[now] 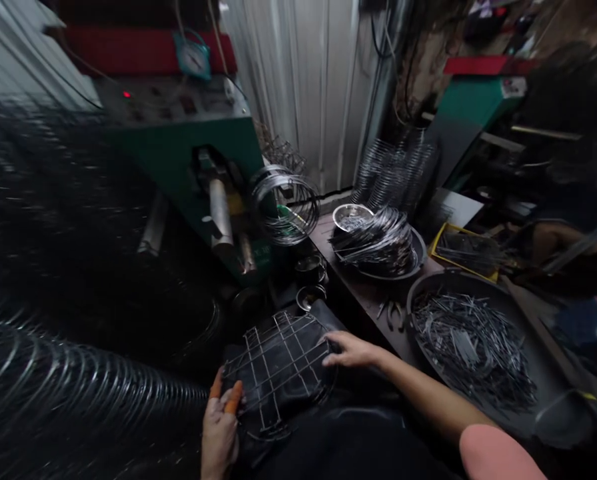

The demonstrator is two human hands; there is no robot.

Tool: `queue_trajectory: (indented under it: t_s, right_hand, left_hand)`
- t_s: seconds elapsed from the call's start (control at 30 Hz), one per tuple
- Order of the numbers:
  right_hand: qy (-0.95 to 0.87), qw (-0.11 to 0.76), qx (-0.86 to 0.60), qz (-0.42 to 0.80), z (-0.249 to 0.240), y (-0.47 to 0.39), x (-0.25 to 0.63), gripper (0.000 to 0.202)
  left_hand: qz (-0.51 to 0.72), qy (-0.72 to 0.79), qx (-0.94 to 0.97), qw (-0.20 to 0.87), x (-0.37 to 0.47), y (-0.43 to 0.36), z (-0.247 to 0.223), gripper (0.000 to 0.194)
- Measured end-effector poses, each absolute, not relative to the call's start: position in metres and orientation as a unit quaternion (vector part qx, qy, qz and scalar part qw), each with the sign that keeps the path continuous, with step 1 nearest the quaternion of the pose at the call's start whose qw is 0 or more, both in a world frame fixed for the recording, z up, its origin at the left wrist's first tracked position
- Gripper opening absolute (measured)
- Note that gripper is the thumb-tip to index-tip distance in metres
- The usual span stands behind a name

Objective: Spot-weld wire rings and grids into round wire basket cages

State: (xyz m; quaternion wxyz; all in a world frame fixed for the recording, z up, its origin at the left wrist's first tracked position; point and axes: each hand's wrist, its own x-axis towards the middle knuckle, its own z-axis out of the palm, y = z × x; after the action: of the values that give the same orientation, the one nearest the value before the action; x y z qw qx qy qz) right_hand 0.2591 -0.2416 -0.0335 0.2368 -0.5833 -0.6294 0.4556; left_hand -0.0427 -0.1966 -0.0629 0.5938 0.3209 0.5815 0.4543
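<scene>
A wire grid (283, 360) with crossed metal rods lies over my dark-covered lap, low in the middle of the view. My left hand (222, 417), with orange coverings on two fingers, grips the grid's left edge. At the grid's right edge, my right hand (346, 349) pinches the wire between thumb and fingers. Part of a round wire hoop shows around the grid's lower and right sides.
Stacked wire rings (93, 380) fill the lower left. A green machine (178, 153) stands behind. On the bench (348, 287) are pliers (394, 316), a wire-filled basin (423, 373) and a yellow tray (441, 250). Another person's arm (553, 240) shows at right.
</scene>
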Motion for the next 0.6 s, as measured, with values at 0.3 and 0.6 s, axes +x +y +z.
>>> queue_trajectory:
  t_s: [0.3,0.6]
  right_hand:
    - [-0.592,0.304,-0.545,0.511,0.001,-0.230,0.251,0.039]
    - [-0.584,0.245,-0.638,0.438,0.010,-0.196,0.300,0.070]
  left_hand:
    - [0.482,0.548,0.338,0.595,-0.044,-0.170,-0.036,0.098]
    - [0.439,0.579,0.360,0.585,-0.050,-0.185,-0.068,0.108]
